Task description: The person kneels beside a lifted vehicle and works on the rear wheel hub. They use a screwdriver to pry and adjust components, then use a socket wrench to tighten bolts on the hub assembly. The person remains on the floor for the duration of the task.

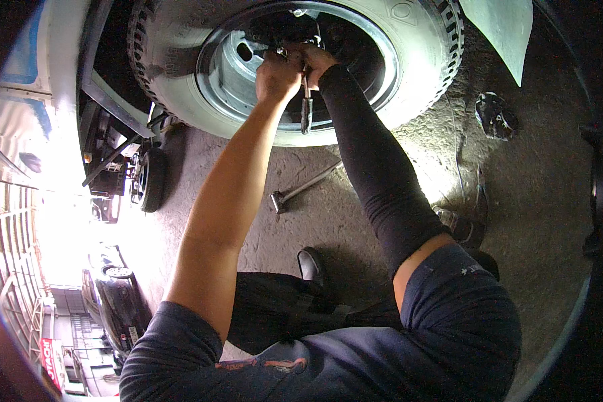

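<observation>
Both my hands are inside the rim of a large wheel, at its hub. My left hand (278, 76) is closed in a fist with its knuckles toward me; its fingertips and whatever they hold are hidden. Right beside it, my right hand (318, 63) has curled fingers, mostly covered by the left hand and the shadow. A tool with a metal shank and a dark handle (307, 116) hangs down between them, and its upper end disappears among the fingers. Around the hands lies the metal rim (216, 90), set in a thick tyre (171, 50).
A long metal bar with a short cross head (301, 189) lies on the rough floor below the wheel. Dark crumpled plastic (496, 115) is at the right. A pale panel (506, 33) juts in at upper right. A dark car (118, 308) stands at far left.
</observation>
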Available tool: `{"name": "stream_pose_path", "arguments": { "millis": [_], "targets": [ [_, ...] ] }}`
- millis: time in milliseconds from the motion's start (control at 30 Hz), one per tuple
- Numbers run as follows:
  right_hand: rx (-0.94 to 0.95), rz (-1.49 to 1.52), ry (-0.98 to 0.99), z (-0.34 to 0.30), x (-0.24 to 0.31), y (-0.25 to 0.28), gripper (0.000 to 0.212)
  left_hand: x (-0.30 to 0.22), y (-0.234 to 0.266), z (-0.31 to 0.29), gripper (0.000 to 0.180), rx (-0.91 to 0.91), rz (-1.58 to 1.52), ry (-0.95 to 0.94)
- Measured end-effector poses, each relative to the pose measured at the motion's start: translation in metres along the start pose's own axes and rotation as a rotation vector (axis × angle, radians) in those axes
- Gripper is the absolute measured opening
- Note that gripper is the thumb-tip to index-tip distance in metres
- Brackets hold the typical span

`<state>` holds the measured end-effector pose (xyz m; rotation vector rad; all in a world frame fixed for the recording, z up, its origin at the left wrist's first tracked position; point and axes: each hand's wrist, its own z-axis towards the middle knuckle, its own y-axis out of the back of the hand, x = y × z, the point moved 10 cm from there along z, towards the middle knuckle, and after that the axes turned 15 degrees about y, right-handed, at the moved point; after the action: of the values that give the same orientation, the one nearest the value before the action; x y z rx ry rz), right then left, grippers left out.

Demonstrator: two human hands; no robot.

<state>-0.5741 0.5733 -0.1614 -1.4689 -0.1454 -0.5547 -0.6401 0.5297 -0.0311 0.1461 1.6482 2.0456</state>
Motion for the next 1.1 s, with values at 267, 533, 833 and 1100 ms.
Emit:
{"name": "stream_pose_path", "arguments": {
  "millis": [267,533,833,1100],
  "targets": [
    [-0.106,0.114,-0.031,-0.030,0.010,-0.019,0.018,-0.015,0.021,-0.026,0.052,-0.044,0.086,0.124],
    [0.149,0.100,0.123,-0.014,0.016,-0.021,0.016,0.004,-0.016,0.002,0.048,-0.078,0.120,-0.034],
    [0.000,-0.145,0.063,0.012,0.001,0.018,0.016,-0.002,0.001,-0.008,0.053,-0.051,0.157,0.011],
    [0.219,0.028,0.148,-0.017,0.017,-0.025,0.025,-0.006,-0.010,-0.006,0.051,-0.009,0.242,0.048]
  ]
}}
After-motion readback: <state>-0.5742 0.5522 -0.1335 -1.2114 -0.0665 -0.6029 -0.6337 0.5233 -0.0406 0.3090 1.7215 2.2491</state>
